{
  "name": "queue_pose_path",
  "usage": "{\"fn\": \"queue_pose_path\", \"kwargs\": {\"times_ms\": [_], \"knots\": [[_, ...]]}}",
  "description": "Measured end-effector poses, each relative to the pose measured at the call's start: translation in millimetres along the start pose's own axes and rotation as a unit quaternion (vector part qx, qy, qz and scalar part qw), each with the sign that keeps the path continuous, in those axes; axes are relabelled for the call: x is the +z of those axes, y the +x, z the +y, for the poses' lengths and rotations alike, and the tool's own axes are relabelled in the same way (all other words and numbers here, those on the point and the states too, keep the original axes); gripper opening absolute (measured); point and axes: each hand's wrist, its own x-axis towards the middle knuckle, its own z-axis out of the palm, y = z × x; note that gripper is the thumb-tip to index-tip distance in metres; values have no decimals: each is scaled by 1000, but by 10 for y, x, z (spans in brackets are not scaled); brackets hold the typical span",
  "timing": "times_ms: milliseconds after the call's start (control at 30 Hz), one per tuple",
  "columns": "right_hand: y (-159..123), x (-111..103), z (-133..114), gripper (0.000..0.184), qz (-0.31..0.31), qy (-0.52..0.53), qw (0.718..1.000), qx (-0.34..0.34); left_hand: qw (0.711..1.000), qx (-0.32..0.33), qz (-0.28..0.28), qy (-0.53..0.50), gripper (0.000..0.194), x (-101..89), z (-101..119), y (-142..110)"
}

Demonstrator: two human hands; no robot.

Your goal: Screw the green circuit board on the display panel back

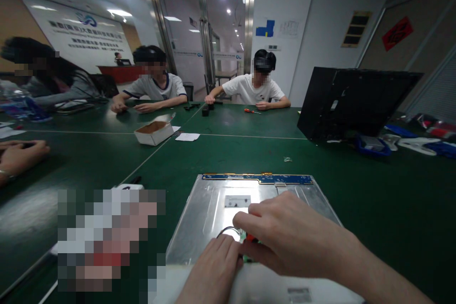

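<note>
A flat silver display panel point(199, 218) lies in front of me, with a narrow blue circuit board point(231, 178) along its far edge. My right hand point(285, 232) is closed over the near part of the panel. A red-orange piece point(251, 237), seemingly a screwdriver handle, shows between its fingers; the tip is hidden. Against it, my left hand point(217, 261) rests with bent fingers close together, and its fingertips are hidden. A bit of a green circuit board point(243, 236) and a dark cable point(230, 229) show beside the fingers.
A black monitor casing point(349, 104) stands at the right, near a blue tray point(372, 145). A small white box point(154, 133) and paper point(187, 137) lie farther off. Across the green table point(249, 152) sit several people; an orange screwdriver point(249, 111) lies near one. Another person's hand point(21, 156) is at left.
</note>
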Motion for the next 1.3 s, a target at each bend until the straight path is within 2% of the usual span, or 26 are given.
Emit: {"fn": "queue_pose_path", "kwargs": {"times_ms": [233,433,600,800,1000,1300], "knots": [[-6,-31,-21,11,9,13,1000,-8,1000,-5,-19,-14,23,-85,36,27],[-2,-5,2,6,5,-16,1000,4,999,13,-26,-16,25,-169,50,64],[-3,-20,-2,13,7,15,1000,-4,999,25,-18,-12,27,-160,49,69],[3,-26,15,7,2,4,1000,2,1000,28,1,8,25,-110,35,46],[-2,-39,-7,13,1,10,1000,-9,1000,9,-21,-1,26,-91,26,30],[3,-30,0,14,-3,11,1000,-5,1000,-9,-21,-13,21,-89,42,33]]}}
